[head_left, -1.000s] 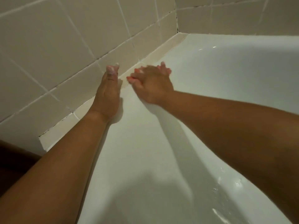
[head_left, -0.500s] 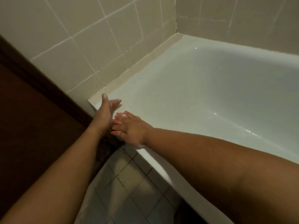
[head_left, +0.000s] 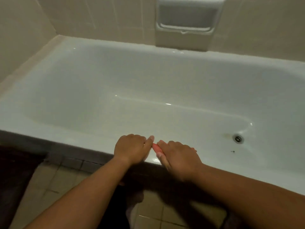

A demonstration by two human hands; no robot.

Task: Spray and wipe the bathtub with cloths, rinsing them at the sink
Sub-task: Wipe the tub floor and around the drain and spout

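Mostly bathtub (head_left: 148, 76): white, glossy, filling the width of the view, with wet glints on its floor and rim. Beige tiled wall (head_left: 115, 17) runs along the tub's far edge and left end, meeting at the far-left corner. A white recessed soap dish (head_left: 184, 19) is set in the wall just above the far rim, right of centre. Beige floor tiles (head_left: 54, 184) lie below the near rim, in shadow.

Both bare forearms reach in from the bottom edge and converge on the near rim, around the middle of its length.

Left hand (head_left: 130, 148): knuckles up, resting on the near rim, fingers curled under, one digit pointing toward the other hand. Cannot tell whether it has hold of anything.

Right hand (head_left: 179, 157): just beside the left, also on the near rim, fingers curled and thumb lying along the rim's outer edge. It grips a pink-red piece (head_left: 156, 147) that pokes out on the thumb side, between the two hands (too small and blurred to say if it is a cloth).

Drain (head_left: 238, 139): round, metal, at the right end of the tub floor. A faint brownish stain (head_left: 227, 134) sits just left of it. A dark speck (head_left: 233, 151) sits on the inner wall, nearer the near rim than the drain.
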